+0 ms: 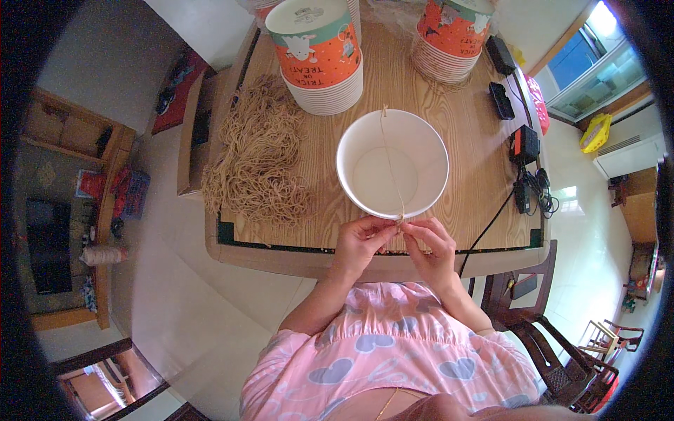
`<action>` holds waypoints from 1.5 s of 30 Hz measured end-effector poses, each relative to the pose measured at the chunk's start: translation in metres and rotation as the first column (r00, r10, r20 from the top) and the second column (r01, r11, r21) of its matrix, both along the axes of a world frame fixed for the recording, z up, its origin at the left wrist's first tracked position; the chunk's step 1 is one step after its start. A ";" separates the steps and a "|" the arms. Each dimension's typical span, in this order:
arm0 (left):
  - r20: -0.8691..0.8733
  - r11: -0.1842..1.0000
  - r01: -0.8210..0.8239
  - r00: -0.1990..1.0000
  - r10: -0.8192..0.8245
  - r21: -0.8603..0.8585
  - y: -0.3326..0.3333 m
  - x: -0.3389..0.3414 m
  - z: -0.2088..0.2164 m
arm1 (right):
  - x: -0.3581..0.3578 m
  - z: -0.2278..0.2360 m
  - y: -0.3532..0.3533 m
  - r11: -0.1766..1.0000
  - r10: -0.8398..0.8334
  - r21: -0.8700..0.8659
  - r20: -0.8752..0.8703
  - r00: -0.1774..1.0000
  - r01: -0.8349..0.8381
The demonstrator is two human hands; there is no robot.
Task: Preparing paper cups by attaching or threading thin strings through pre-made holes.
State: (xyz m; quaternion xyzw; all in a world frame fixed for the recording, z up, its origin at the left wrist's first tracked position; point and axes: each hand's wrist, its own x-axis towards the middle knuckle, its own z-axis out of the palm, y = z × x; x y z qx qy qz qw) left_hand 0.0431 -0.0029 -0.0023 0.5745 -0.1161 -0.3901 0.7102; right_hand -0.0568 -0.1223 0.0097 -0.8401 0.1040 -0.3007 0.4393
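A white paper bucket (393, 172) stands on the wooden table with its open mouth toward me. Across its mouth runs a thin tan string (388, 151), fixed at the far rim and reaching the near rim. At that near rim my left hand (365, 242) and my right hand (430, 245) meet, fingertips pinched together on the string end. The exact knot or loop between the fingers is too small to make out. Left of the bucket lies a large tangled heap of tan strings (260, 154).
Behind are a stack of orange and green printed buckets (316, 59) and another stack (453, 42) with strings around it. Along the right edge sit a black and orange adapter (524, 145), coiled cable (537, 189) and black cases (501, 100). Wooden chairs (554, 351) stand to the right.
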 end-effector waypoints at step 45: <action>-0.158 0.995 0.102 0.982 -0.099 0.010 -0.003 0.008 0.006 | 0.009 -0.017 -0.007 0.538 0.125 0.843 -0.080 0.989 0.000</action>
